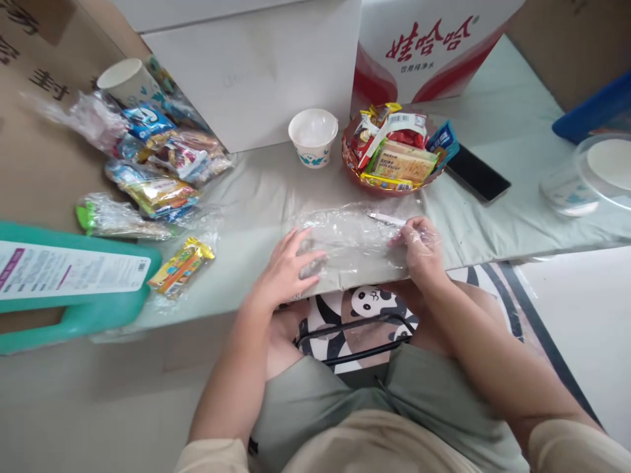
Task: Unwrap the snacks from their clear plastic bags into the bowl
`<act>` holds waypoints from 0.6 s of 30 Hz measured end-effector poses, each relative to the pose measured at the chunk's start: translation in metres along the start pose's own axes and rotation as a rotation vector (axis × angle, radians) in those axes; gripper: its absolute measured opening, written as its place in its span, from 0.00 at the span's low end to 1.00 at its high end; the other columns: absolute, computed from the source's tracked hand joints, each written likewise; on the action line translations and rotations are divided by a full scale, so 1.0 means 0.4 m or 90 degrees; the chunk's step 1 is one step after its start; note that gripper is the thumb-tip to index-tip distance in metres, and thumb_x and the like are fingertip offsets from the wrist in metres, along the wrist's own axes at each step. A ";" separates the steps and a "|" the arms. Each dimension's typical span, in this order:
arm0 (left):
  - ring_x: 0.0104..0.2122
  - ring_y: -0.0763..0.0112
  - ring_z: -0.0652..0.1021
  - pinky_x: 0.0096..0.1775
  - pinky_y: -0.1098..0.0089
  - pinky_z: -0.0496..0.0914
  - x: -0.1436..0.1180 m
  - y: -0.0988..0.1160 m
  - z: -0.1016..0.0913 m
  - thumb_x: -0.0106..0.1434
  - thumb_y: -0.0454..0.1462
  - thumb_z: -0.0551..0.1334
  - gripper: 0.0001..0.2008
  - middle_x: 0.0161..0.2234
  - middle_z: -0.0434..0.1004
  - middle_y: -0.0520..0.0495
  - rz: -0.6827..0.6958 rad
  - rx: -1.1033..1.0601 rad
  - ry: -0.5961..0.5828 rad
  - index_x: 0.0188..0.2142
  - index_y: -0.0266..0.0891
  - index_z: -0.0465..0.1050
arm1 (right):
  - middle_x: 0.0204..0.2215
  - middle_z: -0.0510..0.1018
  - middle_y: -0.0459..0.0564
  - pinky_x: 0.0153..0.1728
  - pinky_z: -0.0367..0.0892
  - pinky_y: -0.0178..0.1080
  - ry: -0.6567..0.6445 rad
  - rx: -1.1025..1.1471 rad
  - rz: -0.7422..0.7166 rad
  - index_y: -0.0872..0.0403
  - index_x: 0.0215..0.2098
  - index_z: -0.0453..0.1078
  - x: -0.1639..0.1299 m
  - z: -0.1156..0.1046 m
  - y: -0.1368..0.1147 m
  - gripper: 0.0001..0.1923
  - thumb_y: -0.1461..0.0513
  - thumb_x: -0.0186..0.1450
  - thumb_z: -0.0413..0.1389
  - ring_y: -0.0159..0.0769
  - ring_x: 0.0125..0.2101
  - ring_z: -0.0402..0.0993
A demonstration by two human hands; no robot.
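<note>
A clear plastic bag (352, 240) lies flat on the pale green table (497, 217) near its front edge. My left hand (286, 266) rests palm down on the bag's left end, fingers spread. My right hand (419, 246) is partly inside or under the bag's right end, covered by the clear film. A reddish bowl (351, 157) heaped with wrapped snacks (401, 161) stands just behind the bag.
A white paper cup (313, 136) stands by a white box (256, 72). Snack packets (158, 164) pile at the left with a loose yellow packet (181, 266). A teal jug (73, 282), a black phone (477, 174) and a clear lidded container (591, 174) lie around.
</note>
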State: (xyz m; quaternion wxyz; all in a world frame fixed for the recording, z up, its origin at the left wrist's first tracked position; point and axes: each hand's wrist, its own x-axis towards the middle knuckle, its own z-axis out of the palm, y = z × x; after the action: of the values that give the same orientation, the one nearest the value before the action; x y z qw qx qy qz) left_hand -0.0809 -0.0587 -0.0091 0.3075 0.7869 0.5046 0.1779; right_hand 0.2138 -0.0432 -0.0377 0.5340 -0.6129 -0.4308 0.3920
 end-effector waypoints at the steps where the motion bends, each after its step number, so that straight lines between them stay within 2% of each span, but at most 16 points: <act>1: 0.70 0.46 0.60 0.68 0.44 0.57 0.008 -0.004 0.006 0.58 0.33 0.68 0.22 0.69 0.62 0.44 0.006 -0.001 -0.006 0.52 0.50 0.80 | 0.21 0.73 0.40 0.32 0.71 0.38 0.006 0.002 0.006 0.48 0.30 0.61 0.003 -0.001 0.005 0.11 0.55 0.65 0.58 0.34 0.24 0.76; 4: 0.59 0.54 0.75 0.62 0.50 0.67 0.027 -0.025 0.010 0.64 0.35 0.63 0.14 0.60 0.74 0.41 0.012 -0.059 0.045 0.47 0.47 0.82 | 0.27 0.76 0.42 0.32 0.72 0.38 0.008 -0.003 0.008 0.48 0.33 0.62 0.009 -0.004 0.023 0.08 0.57 0.65 0.57 0.34 0.24 0.76; 6: 0.52 0.57 0.79 0.57 0.53 0.71 0.032 -0.032 0.008 0.64 0.38 0.63 0.09 0.53 0.79 0.41 0.003 -0.111 0.101 0.40 0.45 0.84 | 0.38 0.78 0.46 0.34 0.74 0.40 0.007 -0.024 -0.046 0.47 0.40 0.64 0.011 -0.008 0.032 0.10 0.59 0.62 0.59 0.35 0.28 0.79; 8: 0.51 0.58 0.79 0.55 0.57 0.73 0.031 -0.033 0.005 0.63 0.41 0.65 0.08 0.50 0.81 0.42 -0.001 -0.166 0.152 0.35 0.45 0.84 | 0.52 0.75 0.52 0.40 0.77 0.44 -0.013 -0.063 -0.165 0.46 0.48 0.64 0.008 -0.018 0.032 0.19 0.60 0.59 0.61 0.41 0.42 0.81; 9: 0.50 0.59 0.80 0.54 0.58 0.73 0.029 -0.032 0.002 0.63 0.41 0.65 0.08 0.50 0.81 0.42 0.002 -0.193 0.174 0.35 0.44 0.84 | 0.56 0.73 0.54 0.46 0.77 0.47 -0.038 -0.093 -0.235 0.46 0.48 0.66 0.004 -0.024 0.028 0.20 0.59 0.58 0.62 0.44 0.49 0.79; 10: 0.49 0.60 0.80 0.53 0.59 0.73 0.025 -0.030 -0.002 0.63 0.42 0.65 0.09 0.48 0.82 0.42 0.005 -0.217 0.196 0.34 0.44 0.84 | 0.58 0.72 0.54 0.51 0.75 0.51 -0.071 -0.124 -0.296 0.46 0.45 0.68 -0.002 -0.031 0.022 0.17 0.58 0.58 0.63 0.47 0.55 0.76; 12: 0.45 0.61 0.81 0.53 0.60 0.74 0.014 -0.027 -0.015 0.66 0.44 0.63 0.13 0.41 0.84 0.42 0.004 -0.262 0.255 0.32 0.43 0.83 | 0.53 0.77 0.54 0.58 0.70 0.57 -0.148 -0.163 -0.362 0.48 0.35 0.71 -0.018 -0.046 0.005 0.08 0.57 0.60 0.64 0.51 0.59 0.72; 14: 0.43 0.61 0.82 0.53 0.59 0.74 -0.002 -0.021 -0.031 0.67 0.48 0.61 0.16 0.38 0.84 0.41 0.011 -0.297 0.287 0.33 0.42 0.83 | 0.40 0.83 0.52 0.60 0.68 0.59 -0.194 -0.135 -0.338 0.48 0.28 0.69 -0.035 -0.055 -0.011 0.10 0.55 0.63 0.62 0.51 0.54 0.78; 16: 0.50 0.56 0.81 0.58 0.55 0.71 -0.018 -0.010 -0.040 0.60 0.51 0.68 0.18 0.46 0.83 0.39 0.030 -0.258 0.218 0.43 0.43 0.83 | 0.28 0.82 0.48 0.58 0.69 0.58 -0.179 -0.066 -0.251 0.48 0.28 0.68 -0.046 -0.056 -0.020 0.12 0.53 0.64 0.61 0.47 0.43 0.82; 18: 0.63 0.47 0.72 0.66 0.46 0.62 -0.028 0.006 -0.033 0.50 0.47 0.76 0.32 0.60 0.75 0.38 0.038 -0.119 0.088 0.55 0.46 0.78 | 0.24 0.80 0.46 0.54 0.72 0.55 -0.127 -0.008 -0.144 0.49 0.29 0.67 -0.048 -0.050 -0.020 0.13 0.51 0.64 0.62 0.43 0.34 0.83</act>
State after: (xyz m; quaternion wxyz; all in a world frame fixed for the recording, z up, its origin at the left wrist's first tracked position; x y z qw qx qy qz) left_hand -0.0921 -0.0656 0.0028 0.3384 0.7555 0.4819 0.2873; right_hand 0.2255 -0.0674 -0.0269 0.5256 -0.5218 -0.5504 0.3854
